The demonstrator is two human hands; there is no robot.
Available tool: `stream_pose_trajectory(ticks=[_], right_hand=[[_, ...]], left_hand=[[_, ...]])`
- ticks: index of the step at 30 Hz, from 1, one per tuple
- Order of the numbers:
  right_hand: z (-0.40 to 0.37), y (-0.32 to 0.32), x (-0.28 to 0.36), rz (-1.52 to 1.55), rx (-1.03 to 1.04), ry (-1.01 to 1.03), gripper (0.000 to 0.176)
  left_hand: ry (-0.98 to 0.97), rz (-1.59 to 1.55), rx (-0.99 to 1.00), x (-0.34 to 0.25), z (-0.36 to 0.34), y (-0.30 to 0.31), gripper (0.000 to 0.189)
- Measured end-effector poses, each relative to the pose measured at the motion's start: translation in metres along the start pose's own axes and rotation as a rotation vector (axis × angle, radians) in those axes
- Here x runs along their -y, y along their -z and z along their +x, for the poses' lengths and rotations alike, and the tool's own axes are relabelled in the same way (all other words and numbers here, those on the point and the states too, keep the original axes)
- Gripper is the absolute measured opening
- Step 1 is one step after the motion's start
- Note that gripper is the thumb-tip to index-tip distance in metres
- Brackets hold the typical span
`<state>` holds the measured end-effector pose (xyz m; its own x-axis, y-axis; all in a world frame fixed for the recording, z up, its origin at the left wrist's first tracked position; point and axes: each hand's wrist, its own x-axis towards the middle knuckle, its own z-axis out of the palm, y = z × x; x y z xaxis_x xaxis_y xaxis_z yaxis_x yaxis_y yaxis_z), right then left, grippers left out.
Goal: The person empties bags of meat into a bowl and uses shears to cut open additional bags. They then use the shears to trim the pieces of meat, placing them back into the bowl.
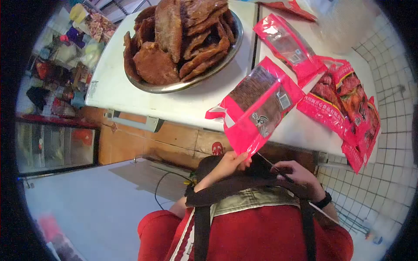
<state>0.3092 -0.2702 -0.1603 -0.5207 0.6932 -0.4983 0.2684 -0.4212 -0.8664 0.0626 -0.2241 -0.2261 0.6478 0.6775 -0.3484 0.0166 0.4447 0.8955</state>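
L hand [230, 163] pinches the bottom corner of the pink pouch [257, 106], held up below-right of the metal bowl [174, 88]. R hand [298, 172] is curled round a thin dark stick [270, 164]. Pouch is prob. light, slick, floppy film; grip the sealed edges. More pouches [348, 108] lie right of the bowl.

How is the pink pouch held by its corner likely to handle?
Probably fairly stiff: the pink pouch stays flat while the left hand pinches one corner. Its glossy film looks slippery. Likely light, since a fingertip pinch seems enough to hold it.
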Motion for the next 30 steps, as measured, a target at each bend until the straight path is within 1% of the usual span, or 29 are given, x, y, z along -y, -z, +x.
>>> stream_pose_trajectory(ticks=[1,3,4,5,6,8,10,12,13,15,16,17,18,19,20,21,22,23,25,26,27,28,29,30], right_hand=[[0.001,-0.002,0.003,0.017,-0.009,0.002,0.033],[0.009,-0.006,0.014,-0.056,0.023,-0.021,0.034],[0.014,-0.007,0.018,-0.152,0.018,-0.016,0.032],[0.017,-0.008,0.017,-0.155,0.008,-0.008,0.032],[0.023,-0.008,0.013,-0.117,0.012,0.027,0.031],[0.03,-0.011,0.014,-0.083,0.021,0.069,0.031],[0.034,-0.015,0.017,0.081,0.051,-0.011,0.029],[0.037,-0.016,0.015,0.088,0.035,-0.013,0.029],[0.038,-0.018,0.013,0.099,0.019,-0.02,0.028],[0.039,-0.02,0.008,0.106,0.007,-0.021,0.025],[0.039,-0.021,0.007,0.115,-0.01,-0.015,0.022],[0.038,-0.024,0.006,-0.001,-0.061,0.118,0.017],[0.041,-0.025,0.006,-0.125,-0.113,0.28,0.013],[0.038,-0.024,0.018,0.012,-0.056,0.073,0.009],[0.042,-0.021,0.009,-0.009,-0.031,0.109,0.007],[0.047,-0.017,-0.008,-0.067,-0.042,0.199,0.007],[0.047,-0.014,-0.017,-0.006,-0.055,0.129,0.011],[0.046,-0.012,-0.012,-0.131,-0.038,0.096,0.015],[0.043,-0.007,-0.003,-0.26,-0.014,0.084,0.019],[0.033,-0.011,0.012,-0.12,-0.021,0.111,0.019],[0.027,-0.015,0.023,0.022,-0.027,0.132,0.02],[0.03,-0.015,0.02,-0.174,-0.062,0.175,0.018],[0.03,-0.014,0.019,-0.044,-0.044,0.195,0.019],[0.031,-0.014,0.013,0.024,-0.031,0.205,0.019]], left_hand=[[0.007,-0.005,-0.026,-0.006,-0.001,-0.002,0.032],[0.022,-0.008,-0.035,-0.009,-0.005,-0.007,0.03],[0.041,0.019,-0.037,-0.01,-0.005,-0.007,0.029],[0.053,0.049,-0.044,-0.013,-0.003,-0.005,0.029],[-0.011,0.033,-0.074,-0.009,-0.003,-0.007,0.03],[-0.031,0.036,-0.07,-0.006,-0.003,-0.006,0.03],[-0.045,0.032,-0.066,-0.004,-0.003,-0.005,0.03],[-0.062,0.034,-0.028,-0.003,-0.001,-0.003,0.03],[-0.064,0.032,-0.033,-0.005,-0.002,-0.003,0.03],[0.03,0.065,-0.043,-0.012,-0.003,-0.004,0.028],[0.022,0.046,-0.059,-0.011,-0.003,-0.006,0.029],[0.008,0.039,-0.081,-0.008,-0.003,-0.008,0.029],[0.019,0.089,-0.045,-0.006,-0.001,-0.003,0.026],[-0.053,-0.008,-0.008,0.011,0.003,0.001,0.024],[-0.184,-0.092,0.045,-0.012,-0.007,-0.004,0.023],[-0.085,0.043,0.053,0.039,0.01,0.006,0.023],[-0.125,-0.046,0.039,0.017,0.003,0.002,0.025],[-0.092,0.09,-0.019,-0.005,-0.003,0.001,0.027],[-0.072,-0.001,0.021,-0.002,0.004,0.002,0.029],[-0.107,0.016,0.026,0.002,0.009,0.005,0.029],[-0.088,0.032,-0.022,0.007,0.013,0.008,0.027],[-0.065,0.042,-0.069,0.008,0.017,0.01,0.026],[-0.085,0.046,-0.058,0.01,0.02,0.011,0.026],[-0.11,0.061,-0.036,0.011,0.02,0.01,0.023]])
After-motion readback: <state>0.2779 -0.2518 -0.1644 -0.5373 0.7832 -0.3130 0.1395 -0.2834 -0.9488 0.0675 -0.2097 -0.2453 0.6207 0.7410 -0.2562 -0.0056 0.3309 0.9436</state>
